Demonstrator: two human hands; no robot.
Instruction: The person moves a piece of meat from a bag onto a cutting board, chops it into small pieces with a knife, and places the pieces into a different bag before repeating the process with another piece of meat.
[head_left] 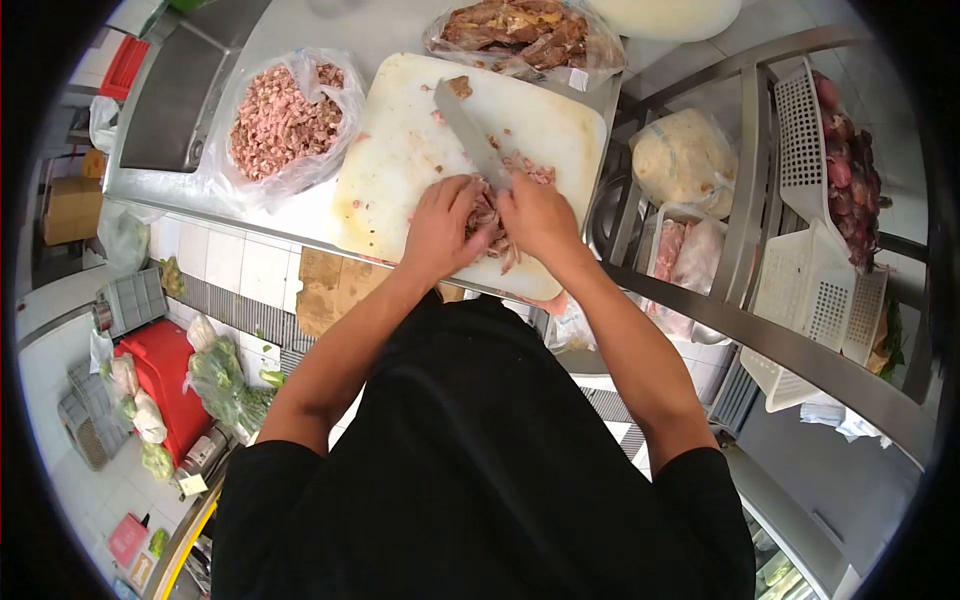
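Observation:
My right hand (540, 215) is wrapped round the handle of a knife (465, 125), whose broad blade points away from me to the upper left. Sliced meat strips (483, 222) lie in a small heap between my two hands, on a white cutting board (380, 160). Bent fingers of my left hand (443, 222) grip this heap from the left side, with the thumb close to the near edge of the meat. Small meat scraps are scattered on the board around the blade, and a larger brown piece (459, 86) rests near the knife's tip.
Left of the board sits a clear bag of diced meat (285, 125); behind it is a bag of large brown meat pieces (520, 35). A sink (180, 110) lies far left. On the right, a metal rack (745, 160) holds bags and white baskets (800, 140).

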